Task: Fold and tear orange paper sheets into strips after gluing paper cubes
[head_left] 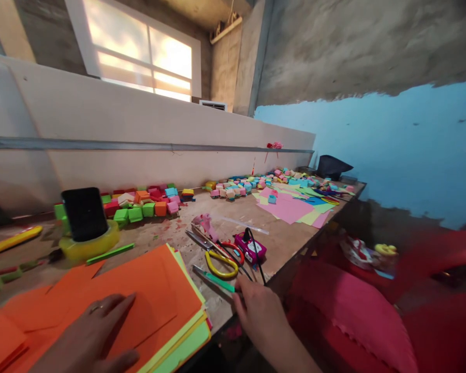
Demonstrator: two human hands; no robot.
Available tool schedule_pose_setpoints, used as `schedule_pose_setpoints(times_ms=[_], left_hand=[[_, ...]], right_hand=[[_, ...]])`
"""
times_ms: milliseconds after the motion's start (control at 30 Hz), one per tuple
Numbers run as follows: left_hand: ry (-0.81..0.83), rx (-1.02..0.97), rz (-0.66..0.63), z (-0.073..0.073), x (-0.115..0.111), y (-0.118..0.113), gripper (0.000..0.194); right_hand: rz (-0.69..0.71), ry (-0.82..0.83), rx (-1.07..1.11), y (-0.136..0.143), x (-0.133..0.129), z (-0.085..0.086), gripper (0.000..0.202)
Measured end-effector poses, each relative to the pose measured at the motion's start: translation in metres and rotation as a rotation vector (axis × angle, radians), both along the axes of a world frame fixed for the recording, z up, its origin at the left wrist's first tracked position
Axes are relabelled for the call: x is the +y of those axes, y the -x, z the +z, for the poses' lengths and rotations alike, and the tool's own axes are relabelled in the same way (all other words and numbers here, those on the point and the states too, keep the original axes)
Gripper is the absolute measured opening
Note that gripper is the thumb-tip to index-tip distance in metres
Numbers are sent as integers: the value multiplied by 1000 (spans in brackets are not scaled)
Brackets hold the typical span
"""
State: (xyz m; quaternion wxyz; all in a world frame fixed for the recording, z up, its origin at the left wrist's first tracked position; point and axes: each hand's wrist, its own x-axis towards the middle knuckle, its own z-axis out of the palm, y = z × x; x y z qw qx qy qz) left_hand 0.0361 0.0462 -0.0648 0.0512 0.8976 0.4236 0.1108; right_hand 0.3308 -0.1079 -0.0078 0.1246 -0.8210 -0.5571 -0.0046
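My left hand (91, 336) lies with fingers spread on orange paper (140, 290), at the top of a stack with yellow and green sheets (178, 357) under it. Some smaller orange pieces overlap at the stack's left. In my right hand (262, 311), at the table's front edge, is a green-handled craft knife (215, 280), its blade pointing left and away. Just beyond the knife lie scissors (221, 264) with yellow and red handles. A pink glue gun (205, 225) rests behind them, and a magenta power adapter (250, 248) with a black cord sits to their right.
A black phone (84, 213) stands in a yellow tape roll (89, 246), near a green strip (111, 253). Several small coloured paper boxes (143, 204) line the back. Pastel sheets (291, 207) lie farther right. Red chairs (353, 311) stand beside the table's right edge.
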Motion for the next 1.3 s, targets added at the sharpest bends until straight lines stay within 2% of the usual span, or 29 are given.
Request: schedule_pose_setpoints(times_ms=[100,267,367,533,600,700,800,933,1000,1133,1233,1300], left_hand=[[77,-36,10,7,3,-1,69],[272,-106,-4,28,-4,-10,53],[352,-146,-71,39,-9,-15,38],[409,-162,-56,52,-12,-16,58],[414,-163,-67,55,-12,-15,60],[418,-197,-124,56,-10,-14,52],[401,-211,-128,57,-9,-13,42],[433,-208,-125,63,-11,-15,70],[461,-200,-157,64,-12,-16,73],[460,-185,-185,61,-14,-19,52],[451,-253,-180,56,-16,-21,30],[506,-314,-185,55,-17,-22,19]], right_hand=[[-5,-18,91,-9,-10,4,12],[175,-276,304,-16,-11,0,26],[238,-308,357,-11,-5,-3,26],[267,-307,380,-4,4,-7,28],[277,-306,363,-6,7,-11,29],[292,-299,336,-12,14,-18,27],[315,-302,308,-17,20,-25,26],[367,-305,296,-16,21,-27,24],[374,-282,306,-15,18,-26,24],[376,-224,341,-13,9,-22,24],[390,-203,380,-13,2,-19,24],[369,-213,394,-14,0,-17,24]])
